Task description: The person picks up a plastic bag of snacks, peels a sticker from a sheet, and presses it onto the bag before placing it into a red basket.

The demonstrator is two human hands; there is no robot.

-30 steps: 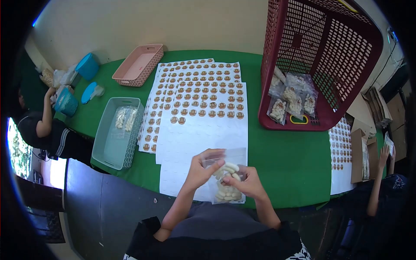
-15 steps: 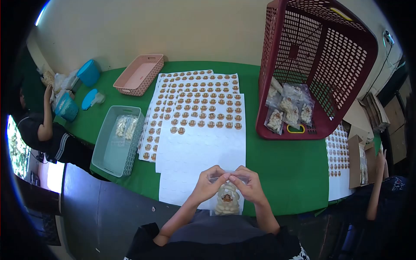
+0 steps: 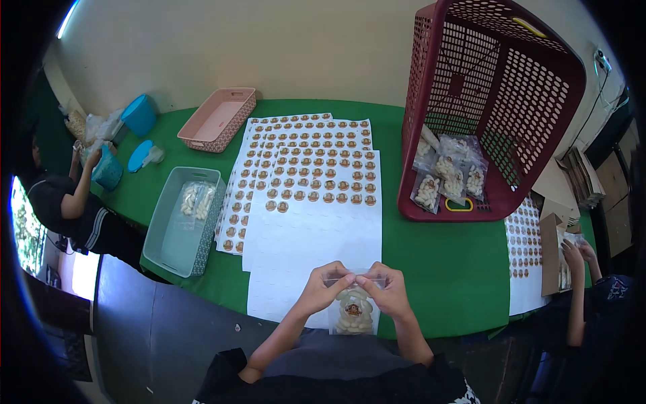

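Between my two hands, at the table's front edge, hangs a clear bag (image 3: 354, 311) of pale pieces with a round brown sticker on its front. My left hand (image 3: 327, 285) pinches the top edge of the bag on the left. On the right, my right hand (image 3: 382, 287) pinches the same edge, the thumbs nearly touching. Just beyond lie overlapping white sticker sheets (image 3: 316, 232); the front one has bare lower rows. A maroon basket (image 3: 494, 214) lies on its side at the right, with several filled, stickered bags (image 3: 452, 175) in it.
A teal tray (image 3: 167, 236) holding filled bags and a pink tray (image 3: 214, 121) stand left on the green table (image 3: 444, 283). Blue tubs (image 3: 138, 115) are farther back. One person (image 3: 74, 202) works at the far left, another (image 3: 579, 296) at the right beside a cardboard box (image 3: 550, 256).
My hands keep their hold on the bag, almost unmoved. The person at the right has brought both hands to the box. The person at the left has raised a hand by the tub.
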